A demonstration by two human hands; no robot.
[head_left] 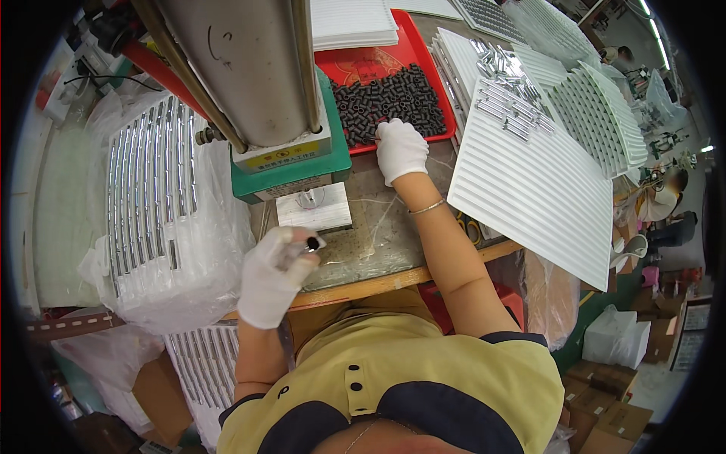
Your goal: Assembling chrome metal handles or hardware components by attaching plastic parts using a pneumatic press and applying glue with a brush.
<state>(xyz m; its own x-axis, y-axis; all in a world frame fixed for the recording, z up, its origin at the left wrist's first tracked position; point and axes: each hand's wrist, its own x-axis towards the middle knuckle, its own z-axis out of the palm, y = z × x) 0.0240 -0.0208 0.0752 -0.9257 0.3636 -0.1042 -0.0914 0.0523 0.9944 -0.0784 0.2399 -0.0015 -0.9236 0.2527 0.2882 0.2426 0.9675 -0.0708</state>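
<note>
My left hand (266,278), in a white glove, pinches a small shiny metal tube with a black end (312,244) over the near side of the worktable. The fingers are slightly blurred. Just beyond it lies a silver metal block (314,207) in front of the green press base (291,178). My right hand (402,151), also gloved in white, is at the near rim of a red tray (448,113), its curled fingers touching the edge of a pile of small black cylindrical sleeves (389,98). What those fingertips hold, if anything, is hidden.
The press's large grey cylinder (246,68) rises at the left centre. Shiny tubes fill a plastic-wrapped rack (151,181) on the left. Loose metal tubes (514,102) lie on a white ridged sheet (537,181) at right. Yellow-handled scissors (470,228) sit partly under that sheet.
</note>
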